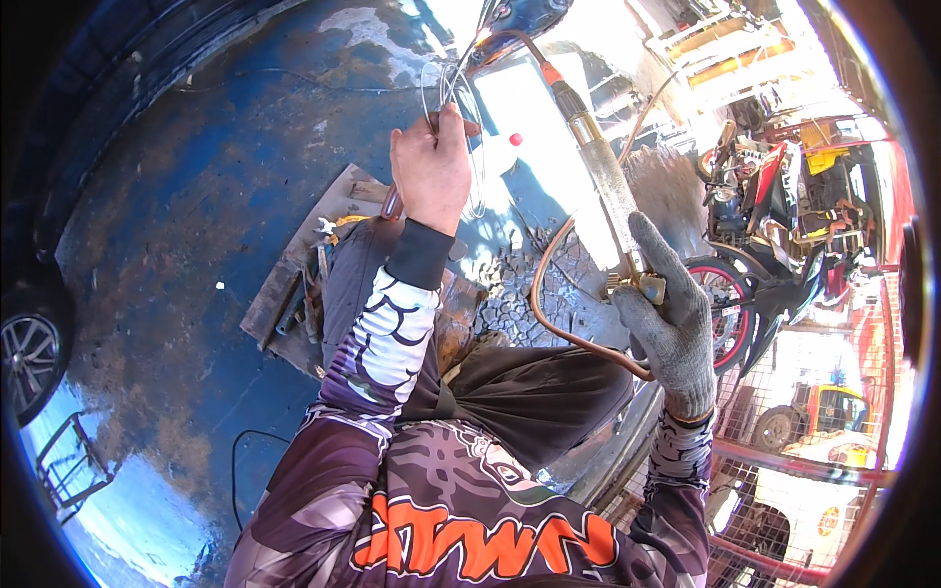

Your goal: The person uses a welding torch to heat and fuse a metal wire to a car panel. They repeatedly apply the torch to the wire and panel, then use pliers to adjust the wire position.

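My bare left hand [431,167] is closed on a loose coil of thin silvery wire [461,93], whose loops stick out above and beside the fingers. In my right hand [676,318], in a grey knitted glove, is a gas torch [608,181] with a worn metal handle and brass valve fittings. Its thin bent neck reaches up and left to a dark, glossy metal part [529,14] at the top edge. A brown hose [541,312] loops below the torch. Beside my left wrist, a short brownish tube end [391,204] shows; what it belongs to is hidden.
Left of my knee lies a wooden board [279,294] with tools on it. The blue painted floor [196,225] is worn. A small red spot [516,140] shows on the brightly lit patch. Motorcycles [774,284] and a red-framed mesh fence [784,461] stand at right, a car wheel [31,353] at left.
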Demonstrator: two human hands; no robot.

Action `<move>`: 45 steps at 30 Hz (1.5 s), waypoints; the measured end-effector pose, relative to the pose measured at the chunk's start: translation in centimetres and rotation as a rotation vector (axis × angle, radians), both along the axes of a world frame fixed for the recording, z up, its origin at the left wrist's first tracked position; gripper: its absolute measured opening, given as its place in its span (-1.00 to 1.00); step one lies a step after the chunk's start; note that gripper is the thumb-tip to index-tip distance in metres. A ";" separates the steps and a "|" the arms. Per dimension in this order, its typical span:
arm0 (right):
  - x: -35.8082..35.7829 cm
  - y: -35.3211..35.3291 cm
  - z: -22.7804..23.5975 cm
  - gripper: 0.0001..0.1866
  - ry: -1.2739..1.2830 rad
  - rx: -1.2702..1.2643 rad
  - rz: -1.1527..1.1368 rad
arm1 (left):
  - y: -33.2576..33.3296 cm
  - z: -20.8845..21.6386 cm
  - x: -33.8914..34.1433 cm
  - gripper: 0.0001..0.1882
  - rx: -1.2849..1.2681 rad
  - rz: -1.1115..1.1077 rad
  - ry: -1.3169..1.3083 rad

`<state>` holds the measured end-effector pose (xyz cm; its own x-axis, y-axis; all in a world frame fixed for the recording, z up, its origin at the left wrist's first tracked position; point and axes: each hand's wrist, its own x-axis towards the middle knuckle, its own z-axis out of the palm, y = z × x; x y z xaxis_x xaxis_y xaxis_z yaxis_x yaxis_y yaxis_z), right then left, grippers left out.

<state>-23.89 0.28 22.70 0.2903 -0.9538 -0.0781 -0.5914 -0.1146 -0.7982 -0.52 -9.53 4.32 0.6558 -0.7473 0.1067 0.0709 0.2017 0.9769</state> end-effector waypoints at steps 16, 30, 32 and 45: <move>0.5 -0.3 0.5 -0.28 0.071 0.034 0.013 | -0.4 0.3 -0.7 -0.57 0.033 0.049 -0.123; 0.3 -0.3 0.5 -0.30 0.049 0.044 0.004 | -0.5 0.2 -0.8 -0.54 0.012 0.082 -0.129; 0.4 -0.4 0.4 -0.30 0.058 0.014 0.012 | -0.5 0.2 -0.7 -0.53 0.009 0.082 -0.155; 0.6 -0.4 0.6 -0.29 0.028 0.046 -0.003 | -0.3 0.2 -0.7 -0.55 0.020 0.026 -0.076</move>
<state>-23.26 -0.10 23.26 0.2842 -0.9499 -0.1303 -0.6140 -0.0759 -0.7857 -1.20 -9.83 4.48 0.6655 -0.7328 0.1420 -0.0084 0.1829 0.9831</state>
